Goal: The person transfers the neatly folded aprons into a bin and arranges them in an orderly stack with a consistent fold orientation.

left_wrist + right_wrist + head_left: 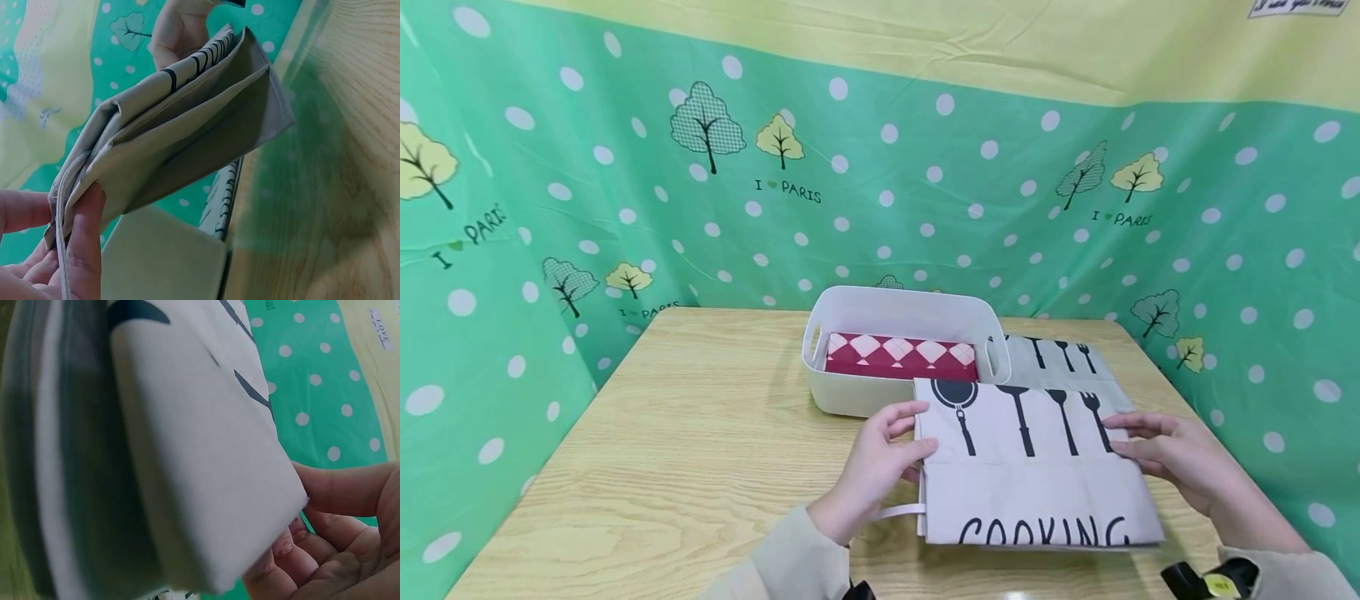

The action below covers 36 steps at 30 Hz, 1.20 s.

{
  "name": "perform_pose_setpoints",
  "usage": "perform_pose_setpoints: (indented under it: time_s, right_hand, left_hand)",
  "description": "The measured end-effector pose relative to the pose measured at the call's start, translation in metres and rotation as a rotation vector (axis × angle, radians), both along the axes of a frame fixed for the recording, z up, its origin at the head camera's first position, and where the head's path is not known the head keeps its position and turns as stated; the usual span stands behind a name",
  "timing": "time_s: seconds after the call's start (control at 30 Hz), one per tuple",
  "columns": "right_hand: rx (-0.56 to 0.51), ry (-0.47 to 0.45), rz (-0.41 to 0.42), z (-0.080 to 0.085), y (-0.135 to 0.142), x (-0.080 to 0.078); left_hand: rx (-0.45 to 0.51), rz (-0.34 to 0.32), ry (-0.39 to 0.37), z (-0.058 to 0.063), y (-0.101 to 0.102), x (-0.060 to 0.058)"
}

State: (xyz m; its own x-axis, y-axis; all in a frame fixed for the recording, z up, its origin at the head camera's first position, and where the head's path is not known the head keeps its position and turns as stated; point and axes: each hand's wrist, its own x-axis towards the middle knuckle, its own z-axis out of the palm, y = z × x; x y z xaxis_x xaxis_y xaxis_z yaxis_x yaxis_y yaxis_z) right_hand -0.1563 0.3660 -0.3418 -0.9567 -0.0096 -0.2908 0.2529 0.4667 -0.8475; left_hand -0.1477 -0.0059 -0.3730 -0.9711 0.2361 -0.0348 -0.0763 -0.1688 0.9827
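Observation:
Both hands hold a folded off-white apron [1030, 496] up over the table's front right, printed with dark kitchen utensils and the word COOKING. My left hand [880, 462] pinches its left edge, thumb in front and fingers behind. On the opposite edge, my right hand [1183, 458] grips between thumb and fingers. The left wrist view shows the folded layers [187, 119] parted along the lower side, and a thin white strap [60, 231] running down by the left fingers. In the right wrist view, the thumb and fingers [350, 487] pinch a corner of the cloth.
Behind the apron stands a white plastic basket [842, 393] with side handles, holding a dark red cloth [898, 362] with pale diamond shapes. A second utensil-print folded cloth [1108, 382] lies right of it. A green dotted curtain [865, 192] surrounds the wooden table [700, 433].

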Motion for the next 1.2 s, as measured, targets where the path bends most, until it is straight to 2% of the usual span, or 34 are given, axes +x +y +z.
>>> perform_pose_setpoints:
  time_s: [0.33,0.57,0.83,1.2]
  right_hand:
    - [-0.094,0.069,0.024,-0.003,-0.015,0.001]
    - [-0.136,0.062,0.007,-0.004,-0.025,-0.001]
    - [-0.133,0.058,-0.016,-0.002,-0.038,-0.005]
    - [-0.305,0.079,-0.048,-0.006,-0.055,-0.008]
  left_hand:
    - [0.008,0.012,0.009,0.001,-0.012,-0.006]
    - [-0.013,0.016,0.012,0.007,-0.022,-0.010]
    - [-0.049,0.042,0.014,0.013,-0.034,-0.014]
    - [-0.047,0.086,0.004,0.010,-0.049,-0.017]
